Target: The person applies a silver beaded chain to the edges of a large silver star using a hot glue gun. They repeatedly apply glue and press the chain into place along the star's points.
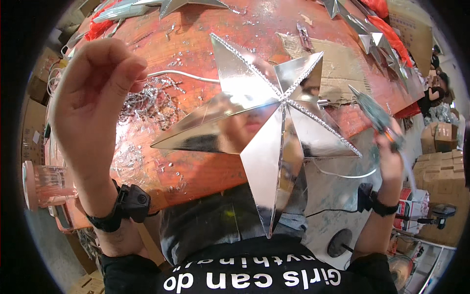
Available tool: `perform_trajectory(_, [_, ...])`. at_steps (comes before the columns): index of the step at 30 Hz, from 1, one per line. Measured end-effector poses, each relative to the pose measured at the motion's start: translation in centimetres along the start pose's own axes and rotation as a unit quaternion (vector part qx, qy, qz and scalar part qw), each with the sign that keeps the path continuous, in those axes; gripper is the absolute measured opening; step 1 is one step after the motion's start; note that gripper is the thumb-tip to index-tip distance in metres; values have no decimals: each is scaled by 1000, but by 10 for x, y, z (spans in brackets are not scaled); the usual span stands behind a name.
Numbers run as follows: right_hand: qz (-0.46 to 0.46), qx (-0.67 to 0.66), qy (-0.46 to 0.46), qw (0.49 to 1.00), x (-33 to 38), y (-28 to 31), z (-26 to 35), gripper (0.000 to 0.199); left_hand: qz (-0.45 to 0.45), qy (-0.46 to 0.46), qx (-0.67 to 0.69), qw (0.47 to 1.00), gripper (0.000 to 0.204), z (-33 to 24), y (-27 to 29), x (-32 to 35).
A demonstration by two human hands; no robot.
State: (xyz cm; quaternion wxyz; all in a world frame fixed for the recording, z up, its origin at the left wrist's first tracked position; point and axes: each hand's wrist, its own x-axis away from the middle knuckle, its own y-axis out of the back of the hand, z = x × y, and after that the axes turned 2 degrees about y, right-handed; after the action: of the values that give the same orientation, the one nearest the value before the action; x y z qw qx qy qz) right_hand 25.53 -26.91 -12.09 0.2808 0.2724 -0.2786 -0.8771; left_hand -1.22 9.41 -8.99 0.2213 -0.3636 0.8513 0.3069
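Observation:
A large mirror-silver folded star lies in front of me, its lowest point over my lap. Beaded silver trim runs along several of its ridges; the ridge toward the left looks plain. My right hand is wrapped round a green glue gun, whose nozzle points up and left, apart from the star. Raised at the left, my left hand has its thumb and fingertips pressed together. Whatever they pinch is too small to make out. A white cord runs between the star and the fingertips, perhaps behind them.
Tangled silver bead trim and loose bits lie on the red table. Pliers rest by a cardboard piece. More silver stars are at the far edge. Cartons stand at the right.

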Motion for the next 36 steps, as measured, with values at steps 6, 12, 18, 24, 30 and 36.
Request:
perform_trajectory(6, [-8,203,49,978,-24,-25,0,34,-7,43,55,998,14,-2,-4,1])
perform_trajectory(12, [45,205,188,960,-5,-31,90,42,-16,55,82,995,12,-7,-12,1])
perform_trajectory(18, [81,290,213,929,-10,-50,107,52,-54,17,80,995,21,-15,-6,-1])
perform_trajectory(24, [-26,273,180,945,-23,-59,101,46,-42,95,-54,993,23,-23,16,11])
perform_trajectory(30, [-118,280,185,934,-7,-29,85,32,16,156,-103,982,8,-14,27,41])
perform_trajectory(36, [-155,242,125,949,23,-14,74,25,267,201,-229,914,16,-33,53,37])
